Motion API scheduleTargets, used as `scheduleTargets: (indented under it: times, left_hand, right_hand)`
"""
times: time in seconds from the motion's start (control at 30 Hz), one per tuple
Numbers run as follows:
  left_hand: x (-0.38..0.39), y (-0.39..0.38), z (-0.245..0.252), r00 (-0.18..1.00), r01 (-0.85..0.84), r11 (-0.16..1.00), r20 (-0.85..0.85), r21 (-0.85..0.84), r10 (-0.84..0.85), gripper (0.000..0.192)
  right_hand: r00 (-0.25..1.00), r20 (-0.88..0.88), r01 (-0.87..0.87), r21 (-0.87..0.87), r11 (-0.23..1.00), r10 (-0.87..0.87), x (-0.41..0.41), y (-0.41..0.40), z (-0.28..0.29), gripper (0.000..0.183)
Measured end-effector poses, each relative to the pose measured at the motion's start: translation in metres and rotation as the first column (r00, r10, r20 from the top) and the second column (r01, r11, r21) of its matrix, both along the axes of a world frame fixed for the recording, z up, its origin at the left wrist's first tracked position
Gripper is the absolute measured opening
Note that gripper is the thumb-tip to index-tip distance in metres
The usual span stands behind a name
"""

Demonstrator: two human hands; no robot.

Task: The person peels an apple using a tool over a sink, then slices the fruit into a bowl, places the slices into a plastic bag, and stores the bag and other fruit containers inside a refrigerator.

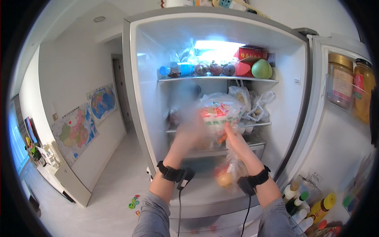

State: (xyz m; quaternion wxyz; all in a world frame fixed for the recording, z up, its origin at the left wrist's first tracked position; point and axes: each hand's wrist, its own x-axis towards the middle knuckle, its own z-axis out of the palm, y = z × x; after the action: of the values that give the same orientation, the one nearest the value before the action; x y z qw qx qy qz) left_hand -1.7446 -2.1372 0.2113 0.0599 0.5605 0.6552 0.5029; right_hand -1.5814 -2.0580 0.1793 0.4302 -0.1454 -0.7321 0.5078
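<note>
A white plastic bag with red and green print [220, 114] is at the middle shelf of an open refrigerator, between my hands. My left hand [192, 133] is blurred at the bag's left side, and its fingers cannot be made out. Against the bag's lower right is my right hand [232, 136]. Below that hand hangs a clear plastic bag with a round yellowish fruit [225, 179] in it; whether my fingers hold its top cannot be told. A pale blue-grey blur covers the shelf area above my left hand.
The upper shelf [219, 78] bears a blue-capped bottle [170, 70], several dark round fruits, a red box [251, 54] and a green round fruit [261, 69]. Tied plastic bags [259, 108] lie right on the middle shelf. Jars [340, 80] and bottles [321, 207] fill the open door at right.
</note>
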Motion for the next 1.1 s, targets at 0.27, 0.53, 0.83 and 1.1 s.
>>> scheduleTargets:
  times: [0.27,0.53,0.83,1.1]
  left_hand:
    - [0.014,-0.005,-0.023,0.935,-0.208,0.865,-0.166,0.457,0.312,0.051]
    - [0.006,0.003,-0.031,0.887,-0.273,0.838,-0.214,0.473,0.410,0.060]
    - [0.009,-0.007,-0.049,0.870,-0.250,0.836,-0.265,0.489,0.415,0.062]
    - [0.036,-0.046,-0.209,0.450,0.610,0.790,0.793,0.062,-0.410,0.083]
  right_hand:
    - [0.995,0.090,0.029,0.086,0.996,-0.037,-0.017,0.012,-0.001,0.039]
    - [1.000,-0.017,-0.022,-0.013,1.000,0.021,-0.045,0.015,-0.012,0.040]
    - [0.946,-0.309,0.001,-0.287,0.958,-0.094,-0.025,-0.003,-0.036,0.043]
    - [0.853,-0.453,-0.370,-0.170,0.914,0.261,0.009,-0.021,-0.014,0.038]
